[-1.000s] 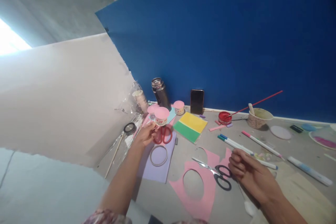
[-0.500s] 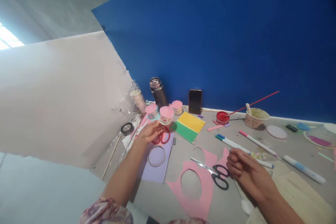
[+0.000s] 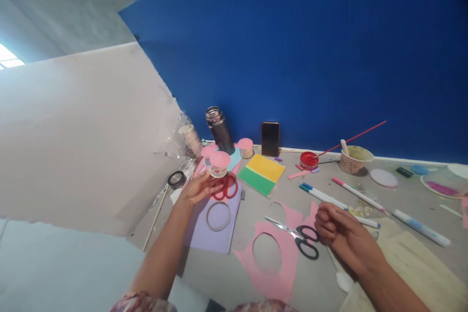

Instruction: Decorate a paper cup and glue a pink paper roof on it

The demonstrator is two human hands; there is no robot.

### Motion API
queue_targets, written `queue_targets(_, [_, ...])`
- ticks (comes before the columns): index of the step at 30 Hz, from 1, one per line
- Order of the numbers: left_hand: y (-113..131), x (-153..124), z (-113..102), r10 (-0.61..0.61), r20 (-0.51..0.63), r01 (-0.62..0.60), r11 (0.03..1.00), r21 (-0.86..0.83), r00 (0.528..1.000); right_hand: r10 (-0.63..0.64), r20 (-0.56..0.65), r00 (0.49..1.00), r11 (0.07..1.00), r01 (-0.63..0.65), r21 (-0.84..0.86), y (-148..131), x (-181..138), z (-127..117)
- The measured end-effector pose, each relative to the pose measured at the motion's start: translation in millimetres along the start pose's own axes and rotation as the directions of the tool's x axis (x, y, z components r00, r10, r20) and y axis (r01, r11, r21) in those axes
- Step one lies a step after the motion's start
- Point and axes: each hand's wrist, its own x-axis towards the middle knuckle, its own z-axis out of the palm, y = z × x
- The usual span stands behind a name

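My left hand [image 3: 200,187] is closed around the lower part of a small printed paper cup [image 3: 219,165] with a round pink paper top. Behind it stand two similar cups, a partly hidden one [image 3: 208,151] and another [image 3: 245,148] by the flask. Red-handled scissors [image 3: 229,187] and a roll of tape [image 3: 218,216] lie on lilac paper [image 3: 208,241] below this hand. My right hand [image 3: 345,236] is held with curled fingers beside black-handled scissors [image 3: 297,236]; whatever may be inside the fingers is hidden. Pink paper [image 3: 288,268] with cut-out round holes lies between my hands.
A dark flask [image 3: 220,131] and a phone [image 3: 270,139] stand by the blue panel [image 3: 310,48]. Yellow and green paper [image 3: 261,175], a red paint pot [image 3: 309,160], a paper bowl [image 3: 353,161] and several markers [image 3: 360,195] occupy the table. Black tape [image 3: 177,179] lies left.
My left hand has moved slightly left and down with the cup, uncovering blue paper behind it. My right hand stays beside the scissors in about the same pose.
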Motion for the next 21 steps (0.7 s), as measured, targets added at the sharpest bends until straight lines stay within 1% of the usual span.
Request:
queue_targets(3, [-4, -3, 4, -0.017, 0.02, 0.016, 1.0, 0.018, 1.0, -0.007, 0.003, 1.0, 1.0, 0.007, -0.01, 0, 1, -1])
queue_targets(6, [-2, -4, 3, -0.033, 0.016, 0.033, 0.998, 0.045, 0.999, -0.004, 0.017, 1.0, 1.0, 0.004, -0.009, -1, 1, -3])
queue_targets(11, [11, -9, -4, -0.047, -0.002, 0.047, 0.995, 0.093, 0.999, -0.005, 0.025, 1.0, 1.0, 0.005, -0.005, -3, 0, -5])
queue_targets(17, [21, -16, -9, -0.05, -0.013, 0.052, 0.989, 0.139, 0.999, -0.011, -0.016, 1.0, 1.0, 0.011, 0.002, -3, 0, -2])
queue_targets(19, [20, -13, -9, -0.043, -0.02, 0.045, 0.987, 0.155, 0.999, -0.018, -0.024, 1.0, 1.0, 0.018, -0.002, -3, -1, 0])
queue_targets(21, [19, -2, -7, -0.032, -0.033, 0.037, 0.984, 0.172, 0.999, -0.017, -0.022, 1.0, 1.0, 0.017, -0.012, -3, -2, 2])
